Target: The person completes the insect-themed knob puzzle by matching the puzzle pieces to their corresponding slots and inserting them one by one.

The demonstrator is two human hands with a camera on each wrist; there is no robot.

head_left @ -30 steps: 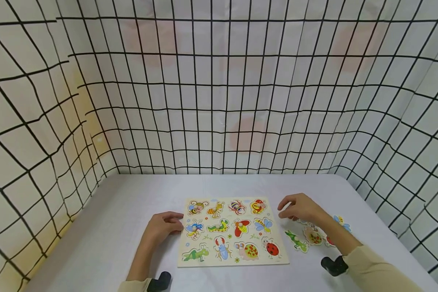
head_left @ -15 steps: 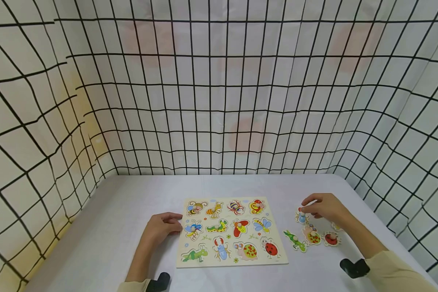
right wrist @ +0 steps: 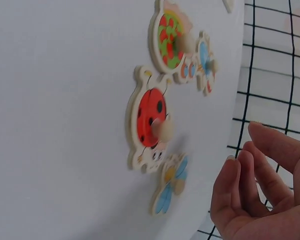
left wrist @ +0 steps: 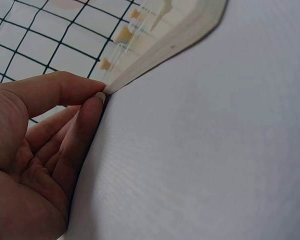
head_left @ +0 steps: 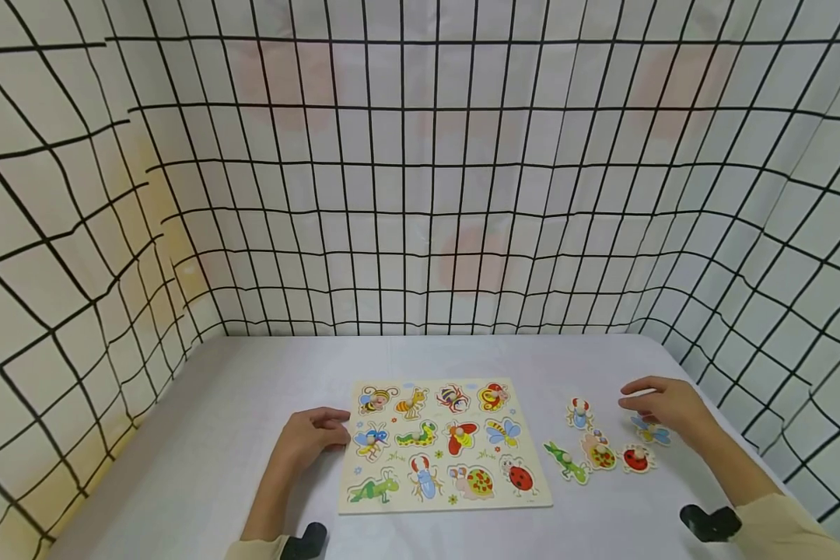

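A wooden peg puzzle board [head_left: 444, 498] with bug pictures lies on the table. Its two upper rows carry knobbed pieces in most places; the lower row shows printed green grasshopper, beetle, snail and ladybug. My left hand [head_left: 310, 437] rests at the board's left edge, where the index finger and thumb touch its side [left wrist: 165, 57]. Off to the right, my right hand [head_left: 672, 404] hovers with relaxed fingers and holds nothing. It is nearest the blue-winged dragonfly piece [head_left: 649, 430]. In the right wrist view a ladybug piece [right wrist: 152, 112] lies beside the dragonfly piece [right wrist: 165, 195].
Right of the board lie a beetle piece [head_left: 579, 414], a snail piece [head_left: 598, 451] and a green grasshopper piece [head_left: 567, 464], knobs up. White table cloth [head_left: 182, 459] surrounds the board. Walls with a black grid [head_left: 427, 155] close in the back and sides.
My right hand has moved right from beside the board. It put the beetle piece down above the snail piece and let go, then shifted over the dragonfly piece. The left hand stays put.
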